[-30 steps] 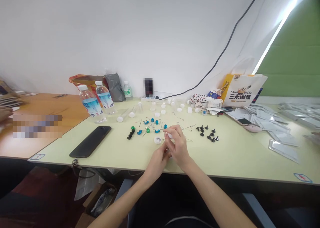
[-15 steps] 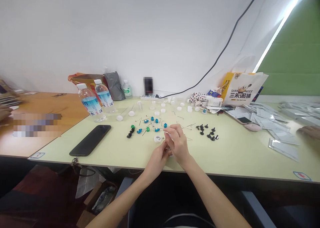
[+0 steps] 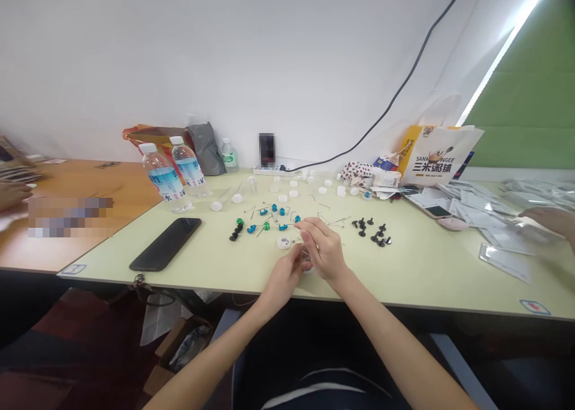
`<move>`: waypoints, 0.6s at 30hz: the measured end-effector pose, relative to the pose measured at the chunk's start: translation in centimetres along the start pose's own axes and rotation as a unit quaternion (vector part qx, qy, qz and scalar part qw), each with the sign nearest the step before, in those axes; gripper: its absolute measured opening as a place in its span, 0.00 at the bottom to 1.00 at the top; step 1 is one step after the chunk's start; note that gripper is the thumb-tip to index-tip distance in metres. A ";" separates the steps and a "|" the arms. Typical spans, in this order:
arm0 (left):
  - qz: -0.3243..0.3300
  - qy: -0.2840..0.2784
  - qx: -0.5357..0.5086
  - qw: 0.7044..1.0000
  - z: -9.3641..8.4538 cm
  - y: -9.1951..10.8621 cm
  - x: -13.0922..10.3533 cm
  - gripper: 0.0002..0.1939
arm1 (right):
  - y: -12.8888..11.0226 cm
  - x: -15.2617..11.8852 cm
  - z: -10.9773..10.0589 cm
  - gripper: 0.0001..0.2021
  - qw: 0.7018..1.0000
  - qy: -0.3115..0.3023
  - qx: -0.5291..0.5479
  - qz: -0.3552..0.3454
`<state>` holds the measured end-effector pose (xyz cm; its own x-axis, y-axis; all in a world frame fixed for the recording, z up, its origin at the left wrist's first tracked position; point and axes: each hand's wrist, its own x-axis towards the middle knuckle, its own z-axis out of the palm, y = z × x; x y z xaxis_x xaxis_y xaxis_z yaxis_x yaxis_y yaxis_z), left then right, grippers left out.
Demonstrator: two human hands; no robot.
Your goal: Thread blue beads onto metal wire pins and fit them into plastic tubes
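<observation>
The left hand (image 3: 284, 275) grasps a small clear container (image 3: 306, 255); the right hand (image 3: 327, 251) curls above it, its grip impossible to tell. Such fine two-handed handling seemingly calls for steadiness.

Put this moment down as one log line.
left hand: around small item, mostly hidden | right hand: close beside, hold unclear | nearby: white cap, black parts

The left hand (image 3: 283, 278), right hand (image 3: 327, 251) and both forearms (image 3: 392, 337) are bare. The clothing (image 3: 287, 344) is near black, with a curved white band (image 3: 327, 387) and thinner pale line (image 3: 332, 370).
</observation>
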<state>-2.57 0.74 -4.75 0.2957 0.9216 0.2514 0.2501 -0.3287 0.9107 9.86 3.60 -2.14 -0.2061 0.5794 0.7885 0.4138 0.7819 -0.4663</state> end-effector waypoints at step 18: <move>-0.010 -0.001 0.005 1.000 -0.1 -0.5 0.0 0.11 | -0.2 -2.7 -0.4 0.21 0.999 0.013 0.017 0.035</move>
<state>-2.81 0.92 -5.22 0.2927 0.9277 0.2316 0.2663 -0.3117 0.9121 10.75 1.81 -4.00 -0.1549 0.6278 0.7628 0.3958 0.7469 -0.5344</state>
